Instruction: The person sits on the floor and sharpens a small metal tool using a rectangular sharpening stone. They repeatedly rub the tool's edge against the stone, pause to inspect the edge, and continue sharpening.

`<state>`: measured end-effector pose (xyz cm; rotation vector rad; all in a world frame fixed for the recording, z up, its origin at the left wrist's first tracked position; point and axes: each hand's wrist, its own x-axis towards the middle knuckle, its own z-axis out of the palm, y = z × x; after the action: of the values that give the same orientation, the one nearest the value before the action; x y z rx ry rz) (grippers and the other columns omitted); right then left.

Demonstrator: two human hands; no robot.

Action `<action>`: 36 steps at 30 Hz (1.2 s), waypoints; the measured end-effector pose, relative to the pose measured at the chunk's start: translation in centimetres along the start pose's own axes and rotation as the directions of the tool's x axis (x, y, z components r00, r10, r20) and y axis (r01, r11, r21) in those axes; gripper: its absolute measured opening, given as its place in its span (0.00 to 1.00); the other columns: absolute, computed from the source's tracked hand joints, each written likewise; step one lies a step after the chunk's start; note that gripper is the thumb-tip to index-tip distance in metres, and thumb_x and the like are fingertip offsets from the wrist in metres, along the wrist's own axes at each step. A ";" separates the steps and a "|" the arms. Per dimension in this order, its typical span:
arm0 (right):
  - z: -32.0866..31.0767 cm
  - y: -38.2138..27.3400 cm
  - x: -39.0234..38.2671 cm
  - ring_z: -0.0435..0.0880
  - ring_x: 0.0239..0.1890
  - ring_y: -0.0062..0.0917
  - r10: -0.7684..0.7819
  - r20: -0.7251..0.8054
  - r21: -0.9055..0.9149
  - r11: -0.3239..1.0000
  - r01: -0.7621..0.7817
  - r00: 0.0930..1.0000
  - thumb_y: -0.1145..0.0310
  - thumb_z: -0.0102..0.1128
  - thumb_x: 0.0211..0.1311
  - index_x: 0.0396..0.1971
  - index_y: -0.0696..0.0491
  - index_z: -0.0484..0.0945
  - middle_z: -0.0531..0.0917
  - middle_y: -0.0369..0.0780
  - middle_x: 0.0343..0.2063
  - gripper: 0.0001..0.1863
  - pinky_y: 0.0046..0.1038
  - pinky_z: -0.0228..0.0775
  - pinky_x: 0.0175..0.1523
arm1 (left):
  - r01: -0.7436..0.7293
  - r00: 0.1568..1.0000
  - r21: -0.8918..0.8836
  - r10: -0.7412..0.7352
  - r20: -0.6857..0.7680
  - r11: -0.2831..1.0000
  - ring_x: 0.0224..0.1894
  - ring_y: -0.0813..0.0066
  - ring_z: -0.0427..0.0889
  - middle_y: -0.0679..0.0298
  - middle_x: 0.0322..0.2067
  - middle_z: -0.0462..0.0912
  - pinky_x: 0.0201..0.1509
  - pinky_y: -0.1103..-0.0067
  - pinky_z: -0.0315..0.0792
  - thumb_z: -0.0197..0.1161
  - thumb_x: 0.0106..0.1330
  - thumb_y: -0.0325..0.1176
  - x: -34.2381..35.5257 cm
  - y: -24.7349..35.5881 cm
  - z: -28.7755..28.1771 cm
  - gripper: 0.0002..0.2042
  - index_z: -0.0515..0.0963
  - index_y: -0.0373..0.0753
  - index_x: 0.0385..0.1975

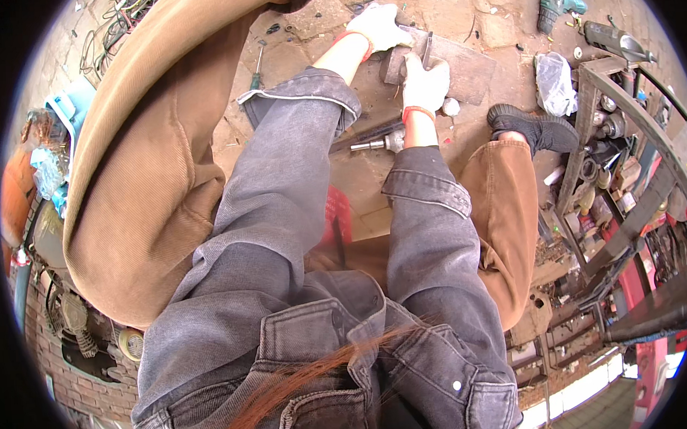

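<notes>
Both my hands wear white gloves with red cuffs. My right hand is closed over a flat, worn brownish board on the ground. A thin dark metal rod rises from its fingers. Just beyond and to the left, my left hand is at the board's upper left corner, its fingers curled. What it grips, if anything, I cannot make out. Beside my right wrist lies a silver metal tool with a round shaft. A small white cylinder touches the ground right of that wrist.
A green power drill lies at the far right, near a grey power tool and a clear plastic bag. A metal rack crowded with parts stands on the right. A screwdriver and tangled cables are on the left.
</notes>
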<state>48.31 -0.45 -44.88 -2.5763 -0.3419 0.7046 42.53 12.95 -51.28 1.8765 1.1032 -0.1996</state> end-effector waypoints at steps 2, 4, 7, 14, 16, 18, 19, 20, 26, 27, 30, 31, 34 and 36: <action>0.2 -0.3 -0.6 0.80 0.46 0.49 -0.074 -0.041 -0.060 0.996 0.071 0.996 0.54 0.67 0.59 0.47 0.63 0.74 0.81 0.56 0.42 0.28 0.41 0.70 0.56 | -0.024 1.000 0.044 0.023 0.014 0.999 0.60 0.52 0.78 0.47 0.55 0.81 0.65 0.65 0.72 0.73 0.52 0.53 0.2 0.2 -0.1 0.33 0.80 0.36 0.53; 0.5 -0.5 -1.6 0.81 0.48 0.50 -0.017 -0.056 0.034 0.999 0.019 0.998 0.56 0.61 0.65 0.51 0.64 0.72 0.81 0.58 0.44 0.26 0.43 0.70 0.57 | -0.027 0.999 0.040 0.025 0.033 0.999 0.60 0.52 0.78 0.47 0.54 0.81 0.65 0.65 0.72 0.73 0.52 0.54 0.1 0.3 -0.2 0.33 0.80 0.36 0.54; 0.9 -1.2 -3.1 0.84 0.45 0.44 0.120 -0.046 0.350 0.932 -0.097 0.992 0.57 0.55 0.70 0.55 0.64 0.71 0.82 0.56 0.43 0.25 0.40 0.74 0.52 | 0.009 0.998 -0.072 -0.005 0.057 0.997 0.61 0.52 0.77 0.46 0.55 0.81 0.66 0.65 0.71 0.72 0.51 0.54 -0.2 0.2 -0.6 0.33 0.80 0.37 0.54; 0.2 -2.6 -4.1 0.87 0.33 0.28 0.120 0.035 0.589 0.800 -0.117 0.992 0.64 0.47 0.76 0.55 0.62 0.69 0.85 0.47 0.39 0.18 0.25 0.81 0.32 | -0.009 1.000 -0.090 0.011 0.021 0.996 0.60 0.54 0.78 0.48 0.55 0.81 0.65 0.66 0.72 0.73 0.50 0.52 0.0 -0.1 -0.1 0.31 0.83 0.42 0.53; 0.4 -2.9 -3.8 0.88 0.34 0.29 0.157 0.114 0.695 0.693 -0.192 0.981 0.63 0.47 0.76 0.54 0.61 0.71 0.85 0.47 0.39 0.17 0.27 0.82 0.33 | -0.013 0.997 -0.131 0.024 0.079 0.991 0.59 0.53 0.79 0.47 0.56 0.80 0.64 0.67 0.73 0.73 0.49 0.52 0.1 -0.4 -0.2 0.31 0.82 0.42 0.53; 0.4 -2.9 -3.6 0.88 0.35 0.29 0.188 0.181 0.684 0.681 -0.261 0.965 0.63 0.48 0.76 0.53 0.61 0.71 0.85 0.46 0.39 0.17 0.27 0.83 0.34 | -0.010 0.994 -0.158 0.026 0.102 0.987 0.58 0.53 0.79 0.48 0.57 0.79 0.64 0.67 0.73 0.73 0.49 0.52 0.2 -0.6 -0.1 0.31 0.82 0.43 0.53; 0.4 -2.7 -3.6 0.88 0.34 0.29 0.133 0.173 0.665 0.715 -0.215 0.976 0.63 0.48 0.76 0.51 0.61 0.72 0.85 0.46 0.38 0.17 0.27 0.82 0.34 | -0.005 0.995 -0.161 0.021 0.096 0.987 0.58 0.54 0.80 0.48 0.56 0.80 0.64 0.67 0.73 0.74 0.49 0.52 0.2 -0.5 -0.1 0.31 0.83 0.43 0.53; 0.3 -2.4 -3.6 0.87 0.33 0.28 0.103 0.168 0.639 0.746 -0.188 0.980 0.62 0.48 0.76 0.50 0.60 0.73 0.85 0.45 0.37 0.16 0.27 0.81 0.34 | -0.002 0.996 -0.165 0.017 0.089 0.986 0.57 0.54 0.80 0.49 0.56 0.80 0.64 0.67 0.73 0.74 0.49 0.52 0.2 -0.4 -0.1 0.31 0.83 0.43 0.52; 0.4 0.2 -4.2 0.85 0.32 0.37 0.077 0.253 0.380 0.909 -0.172 0.964 0.59 0.45 0.76 0.44 0.58 0.77 0.85 0.49 0.37 0.17 0.36 0.77 0.39 | 0.054 0.998 -0.022 -0.054 0.026 0.998 0.57 0.53 0.81 0.47 0.52 0.83 0.63 0.66 0.74 0.76 0.48 0.56 0.1 0.3 -0.5 0.35 0.82 0.37 0.53; 0.6 0.6 -4.3 0.85 0.34 0.42 -0.024 0.213 0.257 0.966 -0.032 0.977 0.58 0.44 0.75 0.44 0.59 0.77 0.85 0.51 0.36 0.19 0.39 0.77 0.42 | 0.038 0.997 -0.062 -0.034 0.063 0.997 0.58 0.52 0.81 0.46 0.53 0.82 0.63 0.65 0.74 0.75 0.48 0.56 0.0 0.2 -0.7 0.36 0.81 0.36 0.53; 0.6 1.4 -4.2 0.83 0.39 0.53 -0.245 0.139 0.008 0.969 0.247 0.959 0.57 0.42 0.74 0.41 0.61 0.78 0.84 0.57 0.36 0.22 0.46 0.73 0.49 | 0.015 0.993 -0.111 -0.001 0.119 0.994 0.58 0.50 0.80 0.43 0.54 0.81 0.63 0.65 0.74 0.75 0.48 0.57 0.1 0.2 -1.1 0.38 0.80 0.34 0.54; 0.7 1.5 -4.1 0.81 0.41 0.56 -0.291 0.111 -0.078 0.951 0.300 0.950 0.56 0.41 0.73 0.40 0.61 0.79 0.83 0.58 0.37 0.23 0.48 0.72 0.51 | 0.025 0.995 -0.075 -0.017 0.101 0.997 0.58 0.50 0.80 0.43 0.54 0.81 0.63 0.64 0.74 0.76 0.48 0.57 0.1 0.3 -1.1 0.38 0.80 0.34 0.54; 0.9 1.4 -3.8 0.82 0.43 0.56 -0.220 0.110 -0.118 0.965 0.233 0.969 0.56 0.42 0.74 0.38 0.62 0.79 0.83 0.60 0.38 0.24 0.49 0.71 0.51 | 0.032 0.997 -0.025 -0.030 0.075 0.999 0.59 0.49 0.80 0.43 0.55 0.81 0.63 0.64 0.73 0.76 0.47 0.57 0.4 0.4 -0.8 0.38 0.80 0.34 0.54; 1.1 1.3 -3.7 0.82 0.43 0.57 -0.173 0.111 -0.122 0.975 0.186 0.979 0.55 0.42 0.73 0.38 0.62 0.79 0.83 0.60 0.38 0.24 0.49 0.71 0.52 | 0.029 0.996 -0.020 -0.028 0.079 0.999 0.59 0.49 0.79 0.43 0.55 0.80 0.63 0.63 0.73 0.76 0.47 0.57 0.5 0.3 -0.5 0.39 0.79 0.33 0.54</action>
<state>44.73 -2.48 -44.77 -2.5952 -0.6652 0.7685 42.91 13.65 -51.08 1.8198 1.0748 -0.2752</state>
